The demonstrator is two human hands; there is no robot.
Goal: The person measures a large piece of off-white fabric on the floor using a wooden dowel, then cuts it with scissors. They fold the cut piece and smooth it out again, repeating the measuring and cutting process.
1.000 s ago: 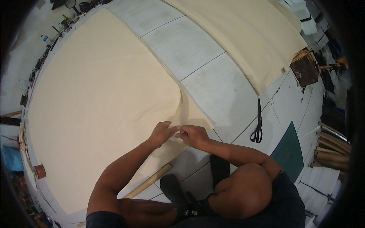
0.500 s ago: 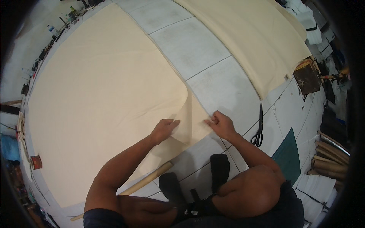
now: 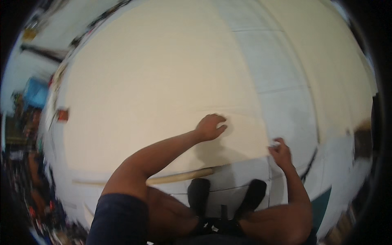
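A large cream sheet [image 3: 155,81], cloth-like or leather-like, lies spread over the tiled floor in front of me. My left hand [image 3: 211,127] hovers at or just over its near right part, fingers apart and holding nothing, with a shadow beneath. Beside the sheet's near right corner is my right hand [image 3: 281,154], its fingers curled, with a gap showing between thumb and forefinger. Motion blur hides whether its thumb touches the corner. The sheet lies flat there.
A tan roll or tube [image 3: 179,177] lies along the near edge, before my dark-socked feet. Another cream sheet [image 3: 330,61] is on the right beyond a tile strip [image 3: 281,75]. Blurred dark scissors [image 3: 310,165] and a green mat [image 3: 321,209] lie right. A red tin-like object [image 3: 63,115] sits left.
The folded-back corner of the sheet now lies flat. My left hand has let go of the flap and its fingers have spread. The whole view has shifted leftward.
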